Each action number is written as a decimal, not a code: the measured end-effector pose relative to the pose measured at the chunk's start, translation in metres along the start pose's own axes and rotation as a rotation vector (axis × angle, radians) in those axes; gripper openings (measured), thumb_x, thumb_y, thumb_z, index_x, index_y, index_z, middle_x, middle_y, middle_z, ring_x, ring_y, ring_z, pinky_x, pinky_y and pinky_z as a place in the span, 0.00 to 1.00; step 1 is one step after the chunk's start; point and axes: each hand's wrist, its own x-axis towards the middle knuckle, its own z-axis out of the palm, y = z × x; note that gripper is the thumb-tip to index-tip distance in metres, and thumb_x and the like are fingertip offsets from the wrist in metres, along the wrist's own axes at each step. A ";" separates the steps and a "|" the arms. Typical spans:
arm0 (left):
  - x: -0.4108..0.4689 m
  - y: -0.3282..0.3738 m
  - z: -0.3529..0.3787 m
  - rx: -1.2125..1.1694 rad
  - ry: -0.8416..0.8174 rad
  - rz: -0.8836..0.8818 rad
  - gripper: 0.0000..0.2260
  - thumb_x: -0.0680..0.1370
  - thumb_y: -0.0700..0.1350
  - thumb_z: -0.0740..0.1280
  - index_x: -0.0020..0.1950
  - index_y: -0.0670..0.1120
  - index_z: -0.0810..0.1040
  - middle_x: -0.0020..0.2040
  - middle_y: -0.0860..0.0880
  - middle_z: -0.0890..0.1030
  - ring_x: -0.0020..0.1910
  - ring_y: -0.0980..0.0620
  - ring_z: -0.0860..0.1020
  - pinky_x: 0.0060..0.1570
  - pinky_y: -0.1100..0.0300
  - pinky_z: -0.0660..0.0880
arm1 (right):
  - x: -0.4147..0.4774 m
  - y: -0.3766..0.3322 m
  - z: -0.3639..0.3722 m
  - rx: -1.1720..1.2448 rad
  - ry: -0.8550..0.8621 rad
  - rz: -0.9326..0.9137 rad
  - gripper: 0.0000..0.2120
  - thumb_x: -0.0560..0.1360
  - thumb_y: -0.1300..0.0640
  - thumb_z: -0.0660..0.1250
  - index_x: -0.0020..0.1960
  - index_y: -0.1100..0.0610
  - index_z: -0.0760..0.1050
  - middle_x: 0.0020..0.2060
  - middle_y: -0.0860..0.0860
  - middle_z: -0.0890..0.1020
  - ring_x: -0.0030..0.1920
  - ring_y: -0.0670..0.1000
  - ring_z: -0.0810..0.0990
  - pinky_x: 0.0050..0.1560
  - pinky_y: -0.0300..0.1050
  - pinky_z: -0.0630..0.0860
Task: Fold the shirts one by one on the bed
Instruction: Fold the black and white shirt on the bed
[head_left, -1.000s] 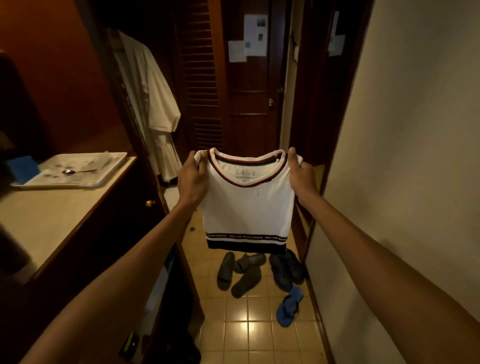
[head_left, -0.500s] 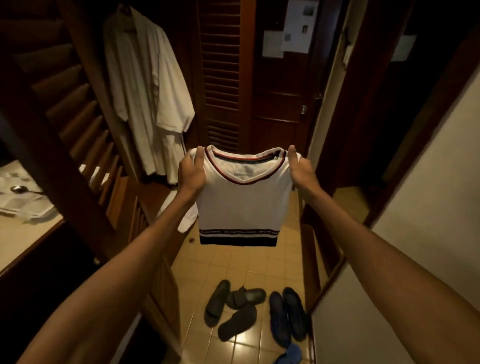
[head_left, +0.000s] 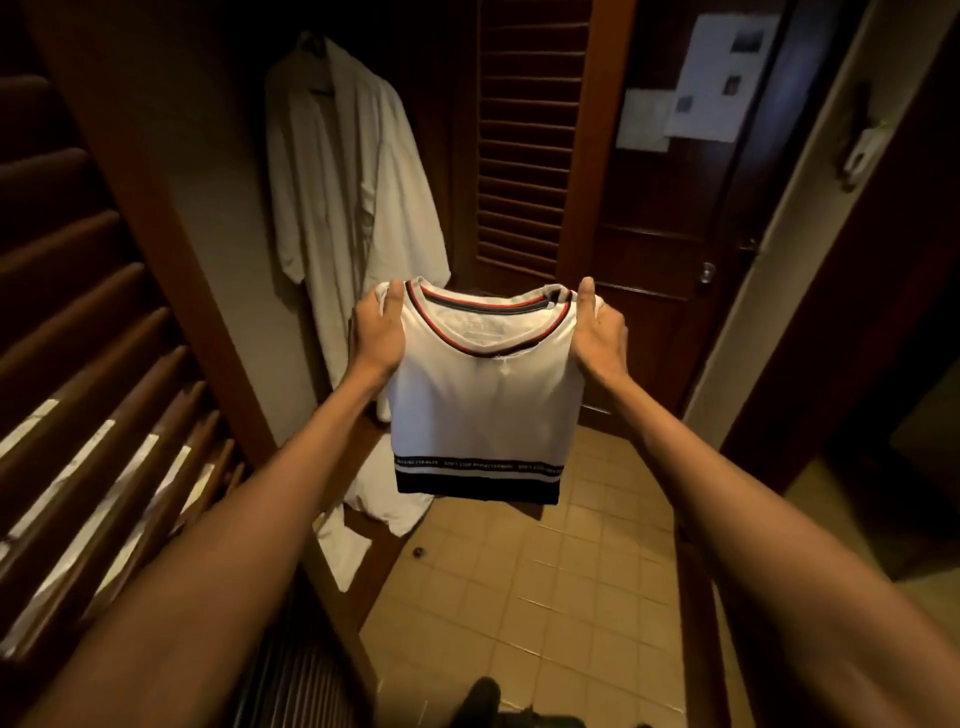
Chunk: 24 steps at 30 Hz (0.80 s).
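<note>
Two hands hold one shirt up in the air at arm's length. The left hand (head_left: 376, 332) grips the shirt (head_left: 483, 405) at its left shoulder, thumb laid on the near face of the cloth and fingers curled behind it. The right hand (head_left: 597, 338) grips the right shoulder the same way, thumb pointing up beside the collar. The shirt hangs upright between them, touching nothing else, well above the floor. It is white, with a red-and-dark striped neckline and a dark band along the hem, topped by a thin strip of lettering too blurred to read.

Behind the shirt and to its left, a white bathrobe (head_left: 353, 197) hangs inside an open wardrobe. Just below the shirt's lower left corner, white cloth (head_left: 384, 504) lies crumpled on the wardrobe's low ledge. Directly behind the shirt stands a louvred door (head_left: 524, 130). To the shirt's right is a dark wooden door with a round knob (head_left: 706, 273), and sheets of paper (head_left: 717, 78) are stuck high on it. Beneath the shirt spreads a tan tiled floor (head_left: 545, 597), with a small dark object (head_left: 415, 552) on the tiles below the hem. Far left of the shirt runs a slatted wooden panel (head_left: 78, 364). Well below the shirt, at the bottom edge, sits a dark shoe (head_left: 480, 699).
</note>
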 end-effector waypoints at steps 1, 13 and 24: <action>0.016 -0.008 -0.001 0.014 0.016 -0.004 0.12 0.84 0.46 0.61 0.44 0.44 0.77 0.38 0.53 0.78 0.36 0.64 0.74 0.43 0.62 0.72 | 0.015 0.000 0.011 -0.013 -0.001 -0.018 0.28 0.83 0.41 0.51 0.37 0.59 0.74 0.31 0.50 0.78 0.31 0.45 0.75 0.34 0.39 0.71; 0.147 -0.101 -0.018 0.242 0.212 -0.080 0.13 0.85 0.49 0.59 0.48 0.44 0.79 0.42 0.50 0.80 0.40 0.59 0.74 0.39 0.67 0.70 | 0.184 0.050 0.204 0.082 -0.265 -0.043 0.33 0.80 0.35 0.54 0.32 0.61 0.73 0.30 0.57 0.79 0.33 0.50 0.76 0.39 0.53 0.75; 0.264 -0.188 -0.063 0.350 0.663 -0.347 0.15 0.85 0.54 0.57 0.51 0.49 0.80 0.41 0.55 0.82 0.37 0.65 0.78 0.37 0.68 0.73 | 0.298 0.020 0.438 0.173 -0.759 -0.060 0.28 0.81 0.36 0.54 0.34 0.56 0.73 0.34 0.52 0.80 0.37 0.48 0.76 0.43 0.46 0.71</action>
